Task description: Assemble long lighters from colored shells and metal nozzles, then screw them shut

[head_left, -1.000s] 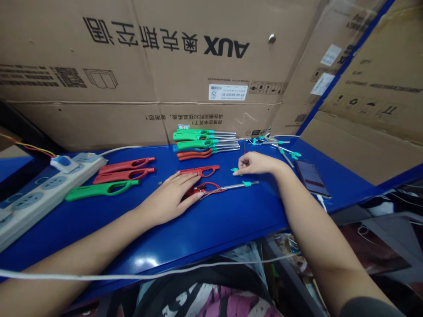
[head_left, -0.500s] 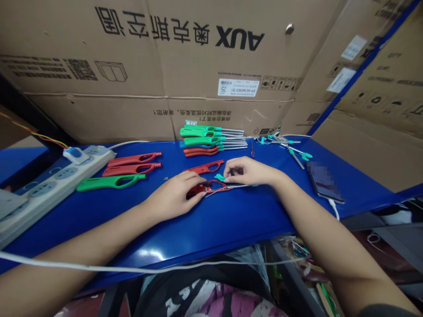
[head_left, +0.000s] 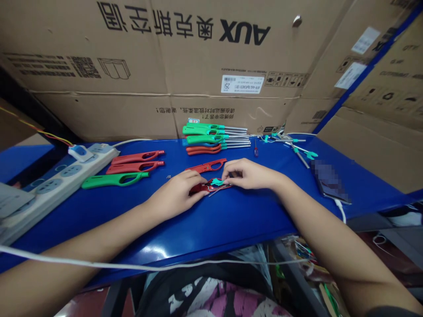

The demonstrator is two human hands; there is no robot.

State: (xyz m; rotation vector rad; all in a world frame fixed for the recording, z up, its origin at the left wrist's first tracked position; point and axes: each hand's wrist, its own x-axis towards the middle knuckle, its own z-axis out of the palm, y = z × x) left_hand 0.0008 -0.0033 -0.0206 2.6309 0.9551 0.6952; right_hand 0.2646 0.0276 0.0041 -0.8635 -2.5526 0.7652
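The left hand (head_left: 178, 193) lay curved over the left end of an open red casing (head_left: 197, 188) on the blue counter (head_left: 228, 224), its fingers on the far side and its thumb on the near side, holding it. The right hand (head_left: 246, 173) was nearly closed, thumb and forefinger pinching a small turquoise piece (head_left: 217, 182) at the casing's looped part; whether the piece was seated could not be told. A thin rod (head_left: 216, 192) slanted along the casing's near edge. Just behind lay another red half-shell (head_left: 202, 167).

To the left, two red handles (head_left: 127, 167) and a green handle (head_left: 102, 181) lay in a row beside a white power strip (head_left: 68, 174). Toward the back, green lighters (head_left: 200, 139) with metal barrels were piled with orange lighters (head_left: 203, 150), near a cardboard panel (head_left: 132, 110). To the right of the pile lay a small screwdriver (head_left: 256, 151), then some loose metal tubes (head_left: 302, 159) with turquoise ends. A phone (head_left: 328, 180), its screen blurred, lay at the right with a white cable (head_left: 341, 210) plugged in.
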